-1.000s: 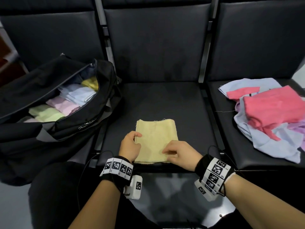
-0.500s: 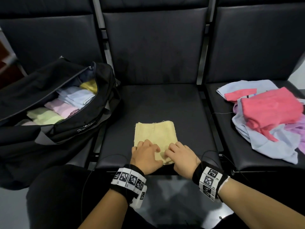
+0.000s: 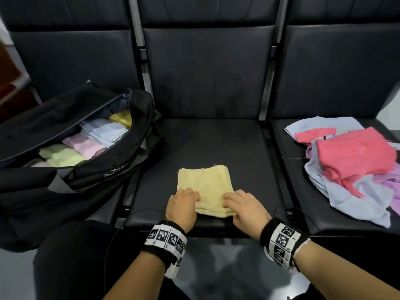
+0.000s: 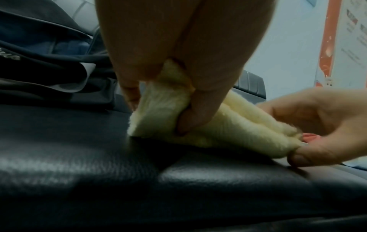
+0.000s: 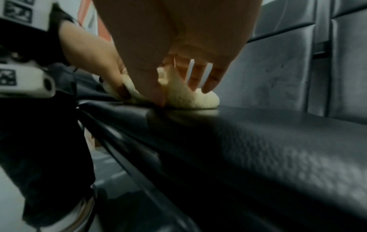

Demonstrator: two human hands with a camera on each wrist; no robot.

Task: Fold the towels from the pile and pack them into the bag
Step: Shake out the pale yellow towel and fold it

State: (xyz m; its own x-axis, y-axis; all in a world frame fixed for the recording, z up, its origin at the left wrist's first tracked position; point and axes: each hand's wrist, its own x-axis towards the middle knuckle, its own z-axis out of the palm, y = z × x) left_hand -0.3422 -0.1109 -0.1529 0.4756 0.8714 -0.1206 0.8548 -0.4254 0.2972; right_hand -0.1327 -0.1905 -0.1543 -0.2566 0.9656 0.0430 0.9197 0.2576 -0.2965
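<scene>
A folded pale yellow towel lies on the middle black seat. My left hand pinches its near left corner, thumb under and fingers on top, as the left wrist view shows on the towel. My right hand pinches the near right corner; the right wrist view shows the towel between thumb and fingers. The near edge is lifted slightly off the seat. An open black bag on the left seat holds several folded towels. The pile of towels, pink, blue and purple, lies on the right seat.
Seat backs rise behind all three seats. Metal dividers separate the seats. My dark-clothed knee is at the lower left, below the bag. The far half of the middle seat carries nothing.
Both hands slid from the towel's middle and sides toward its near edge and took hold of the near corners. The towel itself stays in place on the seat.
</scene>
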